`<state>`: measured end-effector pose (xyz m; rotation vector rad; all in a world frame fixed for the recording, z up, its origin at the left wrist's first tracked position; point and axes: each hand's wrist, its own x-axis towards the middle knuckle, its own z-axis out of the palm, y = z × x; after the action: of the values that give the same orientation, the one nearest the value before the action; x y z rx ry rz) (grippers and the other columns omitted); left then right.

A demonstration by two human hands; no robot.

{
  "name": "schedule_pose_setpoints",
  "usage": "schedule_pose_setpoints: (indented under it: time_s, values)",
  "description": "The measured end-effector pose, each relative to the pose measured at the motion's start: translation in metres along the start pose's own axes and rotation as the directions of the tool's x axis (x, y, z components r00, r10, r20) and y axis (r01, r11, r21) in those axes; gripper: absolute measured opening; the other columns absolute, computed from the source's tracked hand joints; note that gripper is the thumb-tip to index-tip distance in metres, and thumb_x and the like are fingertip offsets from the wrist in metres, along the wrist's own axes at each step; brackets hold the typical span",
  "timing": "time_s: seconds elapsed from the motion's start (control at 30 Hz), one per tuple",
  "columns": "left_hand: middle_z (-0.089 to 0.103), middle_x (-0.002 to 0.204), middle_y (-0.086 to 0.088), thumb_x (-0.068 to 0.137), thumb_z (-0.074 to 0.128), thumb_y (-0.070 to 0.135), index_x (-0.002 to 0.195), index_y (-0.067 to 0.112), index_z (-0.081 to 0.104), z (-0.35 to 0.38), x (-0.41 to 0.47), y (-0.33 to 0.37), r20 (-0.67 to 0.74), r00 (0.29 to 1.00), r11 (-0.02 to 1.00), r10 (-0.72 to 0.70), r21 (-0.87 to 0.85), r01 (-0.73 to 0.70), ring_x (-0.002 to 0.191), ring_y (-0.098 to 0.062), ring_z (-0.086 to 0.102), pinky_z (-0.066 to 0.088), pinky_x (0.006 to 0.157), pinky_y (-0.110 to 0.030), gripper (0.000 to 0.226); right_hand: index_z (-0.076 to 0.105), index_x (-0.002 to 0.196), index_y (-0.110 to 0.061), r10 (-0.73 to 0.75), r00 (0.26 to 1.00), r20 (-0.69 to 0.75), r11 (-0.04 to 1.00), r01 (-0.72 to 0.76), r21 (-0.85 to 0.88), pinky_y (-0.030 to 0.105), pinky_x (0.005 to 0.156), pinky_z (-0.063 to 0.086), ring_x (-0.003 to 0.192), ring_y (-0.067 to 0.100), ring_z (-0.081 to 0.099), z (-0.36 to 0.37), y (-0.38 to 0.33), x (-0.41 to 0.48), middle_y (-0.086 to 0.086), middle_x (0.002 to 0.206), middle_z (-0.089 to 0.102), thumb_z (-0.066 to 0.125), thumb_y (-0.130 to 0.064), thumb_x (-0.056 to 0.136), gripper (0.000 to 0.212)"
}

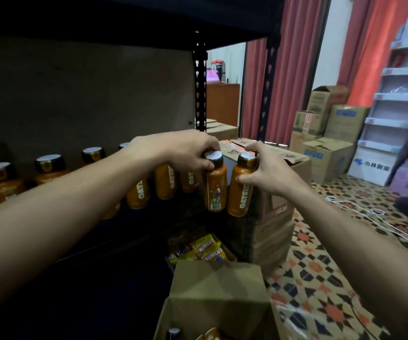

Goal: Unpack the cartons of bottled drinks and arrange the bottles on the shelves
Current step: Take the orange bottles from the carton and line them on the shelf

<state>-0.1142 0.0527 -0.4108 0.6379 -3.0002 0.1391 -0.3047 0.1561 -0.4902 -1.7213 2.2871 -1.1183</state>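
1. The left hand (185, 149) curls its fingers over the black, white-topped cap of an orange drink bottle (214, 187); the right hand (269, 169) pinches the neck of a second orange bottle (240, 195) between thumb and fingertips; the two bottles hang side by side, nearly touching, at the right front end of the dark shelf (188, 204); whether their bases rest on it I cannot tell.
2. To the left, shelved bottles (48, 168) of the same rounded shape stand in rows running back into shadow; the left forearm crosses in front of them.
3. A black perforated metal upright (200, 82) rises just behind the hands.
4. Below, an open carton (212, 290) of brown corrugated cardboard has one flap raised; glossy yellow snack packets (203, 249) lie beyond it.
5. Stacked cartons (271, 229) stand just beside the second bottle on its right.
6. Further right are a geometric patterned floor (321, 266), a white cable (370, 212), more boxes (328, 153), pleated red curtains (294, 69) and a white display stand (399, 106).
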Motion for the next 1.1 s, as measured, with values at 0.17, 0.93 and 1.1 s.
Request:
schedule_pose_setpoints:
  time_s: [0.17,0.93,1.1]
  values:
    - [0.060,0.125,-0.002,0.096,0.061,0.030,0.134,0.020,0.052,-0.016,0.023,-0.002,-0.028,1.000,1.000,-0.006,0.006,0.006,0.108,-0.018,0.056,0.047,0.088,-0.033,0.041,0.041,0.137,-0.023,-0.004,0.996,-0.086,1.000,0.007,0.025,0.029,0.071,0.045,0.100,0.018,0.057,-0.004,-0.002,0.020,-0.001,0.112,0.058,0.080,-0.026,0.079,0.070]
    - [0.063,0.099,0.003,0.094,0.061,0.032,0.111,0.023,0.061,-0.017,0.086,-0.031,0.118,0.989,0.988,-0.094,0.133,0.078,0.088,-0.015,0.060,0.053,0.075,-0.033,0.019,0.048,0.139,-0.020,-0.029,0.994,-0.103,0.998,0.034,0.054,0.031,0.086,0.049,0.102,0.016,0.056,0.001,0.003,0.085,0.005,0.126,0.063,0.079,-0.020,0.083,0.064]
    - [0.064,0.108,-0.001,0.096,0.059,0.030,0.118,0.020,0.061,-0.016,0.086,-0.036,0.135,0.980,0.980,-0.147,0.152,0.126,0.095,-0.017,0.060,0.053,0.084,-0.036,0.025,0.048,0.141,-0.020,-0.005,0.998,-0.066,0.997,0.010,0.075,0.032,0.087,0.052,0.110,0.021,0.062,0.011,0.002,0.089,0.005,0.127,0.063,0.080,-0.018,0.082,0.067]
